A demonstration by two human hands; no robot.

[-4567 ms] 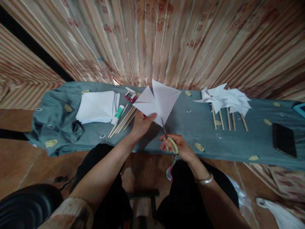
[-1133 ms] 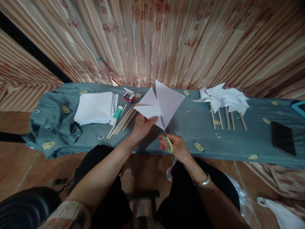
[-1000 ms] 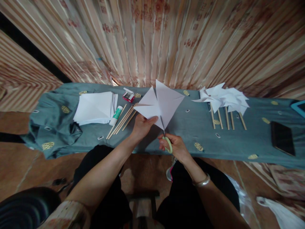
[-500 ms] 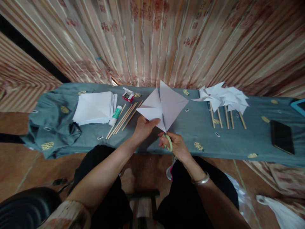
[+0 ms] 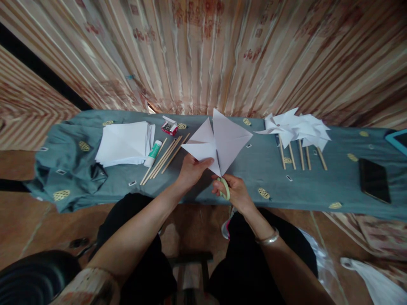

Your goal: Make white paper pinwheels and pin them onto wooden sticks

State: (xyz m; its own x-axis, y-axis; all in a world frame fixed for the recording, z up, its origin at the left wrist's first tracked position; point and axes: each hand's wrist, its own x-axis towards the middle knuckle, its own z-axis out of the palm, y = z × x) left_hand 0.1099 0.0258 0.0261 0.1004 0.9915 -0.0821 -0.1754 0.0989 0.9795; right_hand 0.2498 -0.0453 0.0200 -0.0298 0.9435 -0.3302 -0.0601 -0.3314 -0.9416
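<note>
A white square sheet of paper (image 5: 230, 142), slit inward from its corners, is held up over the middle of the table. My left hand (image 5: 193, 170) pinches its lower left part, thumb on top. In my right hand (image 5: 234, 189) is a pair of scissors (image 5: 226, 189) with pale green handles, fingers through the loops. The scissors meet the paper at its bottom corner; their blades are mostly hidden by the paper and my fingers.
On the green cloth (image 5: 203, 192) lie a paper stack (image 5: 122, 144), a glue stick (image 5: 153, 153), several wooden sticks (image 5: 166, 156) and a small red box (image 5: 169, 127) of pins at left. Several paper pinwheels (image 5: 294, 127) and a dark phone (image 5: 374, 180) lie at right. A curtain (image 5: 203, 55) hangs behind.
Both hands, the paper and the scissors stay almost in place. The surroundings have shifted slightly left in the view.
</note>
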